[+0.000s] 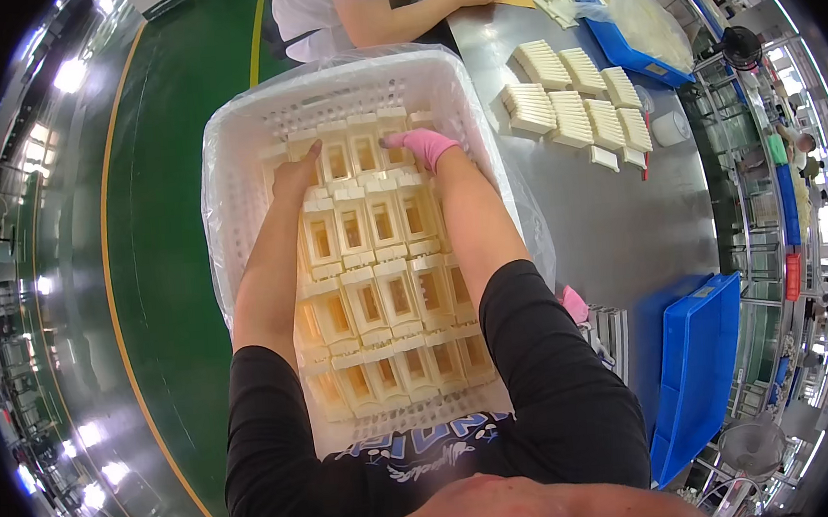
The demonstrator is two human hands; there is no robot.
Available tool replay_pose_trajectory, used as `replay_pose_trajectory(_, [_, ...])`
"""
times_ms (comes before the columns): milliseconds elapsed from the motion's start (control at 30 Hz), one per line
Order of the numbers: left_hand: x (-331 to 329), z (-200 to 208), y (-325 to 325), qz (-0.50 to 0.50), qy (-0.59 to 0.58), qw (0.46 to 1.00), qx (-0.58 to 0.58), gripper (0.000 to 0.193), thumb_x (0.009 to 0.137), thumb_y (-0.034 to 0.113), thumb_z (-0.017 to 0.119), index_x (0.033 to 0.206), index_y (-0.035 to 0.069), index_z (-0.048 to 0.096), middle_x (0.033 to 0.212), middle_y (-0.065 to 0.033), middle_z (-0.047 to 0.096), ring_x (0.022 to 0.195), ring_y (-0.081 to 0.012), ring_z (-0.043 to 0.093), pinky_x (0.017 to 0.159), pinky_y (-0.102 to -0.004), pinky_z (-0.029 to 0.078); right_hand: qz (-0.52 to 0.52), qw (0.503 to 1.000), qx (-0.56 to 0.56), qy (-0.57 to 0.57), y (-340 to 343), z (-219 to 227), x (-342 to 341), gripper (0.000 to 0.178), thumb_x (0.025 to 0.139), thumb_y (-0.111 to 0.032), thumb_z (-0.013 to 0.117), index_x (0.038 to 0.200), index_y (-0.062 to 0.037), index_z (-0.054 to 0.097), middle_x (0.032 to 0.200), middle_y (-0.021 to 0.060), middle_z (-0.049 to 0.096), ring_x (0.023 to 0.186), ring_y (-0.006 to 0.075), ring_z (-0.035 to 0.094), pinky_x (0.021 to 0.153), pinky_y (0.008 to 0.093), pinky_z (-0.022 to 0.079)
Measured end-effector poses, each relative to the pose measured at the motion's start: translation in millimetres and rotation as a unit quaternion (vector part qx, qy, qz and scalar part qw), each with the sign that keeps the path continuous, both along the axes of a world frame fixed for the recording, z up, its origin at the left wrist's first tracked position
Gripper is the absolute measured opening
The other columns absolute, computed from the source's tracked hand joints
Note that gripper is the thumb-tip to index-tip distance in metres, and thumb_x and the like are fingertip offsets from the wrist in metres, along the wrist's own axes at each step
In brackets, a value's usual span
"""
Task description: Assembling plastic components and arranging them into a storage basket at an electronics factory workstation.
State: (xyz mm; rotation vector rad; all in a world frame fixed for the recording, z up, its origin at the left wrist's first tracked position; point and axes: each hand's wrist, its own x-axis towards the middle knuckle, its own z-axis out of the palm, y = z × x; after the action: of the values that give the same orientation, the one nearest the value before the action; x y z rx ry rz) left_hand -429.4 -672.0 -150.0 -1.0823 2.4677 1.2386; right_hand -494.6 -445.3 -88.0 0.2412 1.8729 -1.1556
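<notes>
A large white perforated crate lined with clear plastic film stands in front of me. Inside lie several rows of cream plastic frames with rectangular openings. At the crate's far end, my left hand is closed against the left side of the far row of frames. My right hand, in a pink glove, grips the right side of that same row, thumb and fingers pointing inward. The row sits between both hands; the undersides of my fingers are partly hidden.
Right of the crate is a metal table bearing stacks of cream parts, a white roll and a blue tray. Blue bins stand at lower right. A co-worker's arm reaches over the table's far end. Green floor lies left.
</notes>
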Motion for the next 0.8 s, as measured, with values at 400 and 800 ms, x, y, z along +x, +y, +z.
replay_pose_trajectory(400, [8, 2, -22, 0.011, 0.046, 0.984, 0.172, 0.076, 0.06, 0.051, 0.068, 0.105, -0.008, 0.054, 0.109, -0.0218, 0.053, 0.1, -0.0294, 0.053, 0.086, -0.0318, 0.039, 0.003, 0.989, -0.058, 0.136, -14, -50, 3, 0.064, 0.063, -0.042, 0.066, 0.107, 0.0032, 0.054, 0.111, 0.0164, 0.053, 0.104, 0.0256, 0.048, 0.09, 0.0324, 0.034])
replay_pose_trajectory(800, [6, -10, -18, -0.016, 0.003, 0.998, 0.065, 0.081, 0.057, 0.059, 0.065, 0.105, -0.006, 0.054, 0.109, -0.0219, 0.053, 0.102, -0.0291, 0.052, 0.086, -0.0318, 0.039, 0.001, 0.992, -0.074, 0.102, -12, -41, 4, 0.059, 0.066, -0.04, 0.065, 0.107, 0.0009, 0.055, 0.11, 0.0142, 0.053, 0.102, 0.024, 0.048, 0.088, 0.0327, 0.035])
